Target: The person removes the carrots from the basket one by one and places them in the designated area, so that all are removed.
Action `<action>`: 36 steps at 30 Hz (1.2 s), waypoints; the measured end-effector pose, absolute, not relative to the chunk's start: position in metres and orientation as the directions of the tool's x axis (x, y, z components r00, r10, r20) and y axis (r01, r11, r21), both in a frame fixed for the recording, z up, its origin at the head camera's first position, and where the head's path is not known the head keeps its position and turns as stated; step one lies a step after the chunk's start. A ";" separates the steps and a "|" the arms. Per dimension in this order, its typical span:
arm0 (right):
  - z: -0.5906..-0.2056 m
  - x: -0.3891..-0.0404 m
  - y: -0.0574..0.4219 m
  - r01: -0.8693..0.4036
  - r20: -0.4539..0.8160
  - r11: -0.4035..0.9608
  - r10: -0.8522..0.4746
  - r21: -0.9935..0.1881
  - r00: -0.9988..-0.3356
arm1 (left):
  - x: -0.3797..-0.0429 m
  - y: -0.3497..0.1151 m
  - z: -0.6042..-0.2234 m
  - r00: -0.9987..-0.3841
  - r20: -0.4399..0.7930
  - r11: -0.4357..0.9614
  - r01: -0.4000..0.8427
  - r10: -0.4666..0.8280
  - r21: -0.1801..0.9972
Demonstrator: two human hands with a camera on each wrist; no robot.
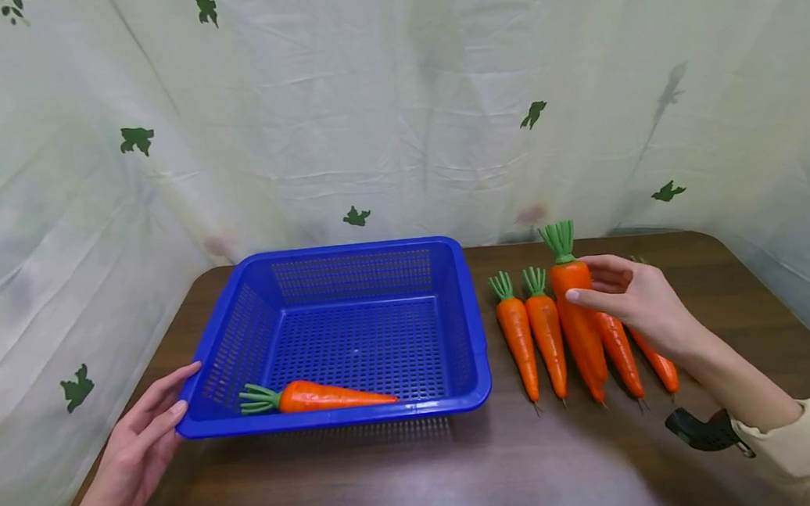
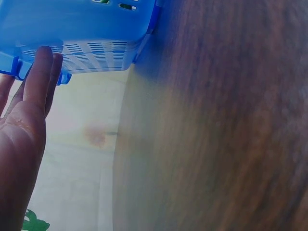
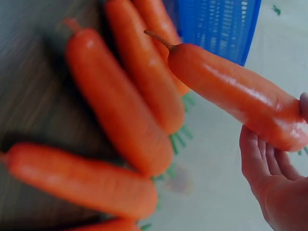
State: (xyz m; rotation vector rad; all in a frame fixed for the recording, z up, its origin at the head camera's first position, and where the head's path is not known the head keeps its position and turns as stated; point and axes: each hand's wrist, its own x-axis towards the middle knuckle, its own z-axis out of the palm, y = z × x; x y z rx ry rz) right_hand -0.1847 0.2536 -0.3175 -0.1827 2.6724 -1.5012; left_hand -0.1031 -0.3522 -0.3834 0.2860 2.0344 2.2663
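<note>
A blue plastic basket (image 1: 355, 343) with slotted walls stands on the table, left of centre in the head view. Inside it, along the near wall, lies one orange carrot (image 1: 330, 395) with green stem stubs. At the basket's left near corner, my left hand (image 1: 139, 440) touches the rim; its fingers look fairly straight against the outside in the left wrist view. My right hand (image 1: 644, 299) holds a large carrot (image 1: 576, 327) near its green top, thumb on one side and fingers on the other. The right wrist view shows this carrot (image 3: 231, 91) raised above the others.
Several more carrots lie side by side right of the basket, among them a left one (image 1: 517, 347), its neighbour (image 1: 547, 341) and one below the right hand (image 1: 620, 355). The brown wooden table (image 1: 365, 483) ends at a pale curtain (image 1: 403, 128) with green leaf prints.
</note>
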 end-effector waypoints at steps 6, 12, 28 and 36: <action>-0.321 -0.182 0.274 -0.060 -0.004 0.559 -0.111 -0.827 -0.994 | -0.103 -0.353 -0.384 -0.980 0.076 -0.100 0.059 0.183 0.993; -0.323 -0.180 0.295 -0.044 -0.005 0.628 -0.076 -0.777 -0.997 | -0.103 -0.353 -0.383 -0.979 0.083 -0.106 0.064 0.187 0.992; -0.329 -0.188 0.353 0.004 -0.009 0.743 -0.004 -0.670 -1.000 | -0.103 -0.351 -0.382 -0.972 0.117 -0.164 0.084 0.204 0.983; -0.334 -0.199 0.370 0.068 -0.019 0.778 0.072 -0.625 -0.997 | -0.102 -0.350 -0.382 -0.971 0.118 -0.176 0.081 0.207 0.981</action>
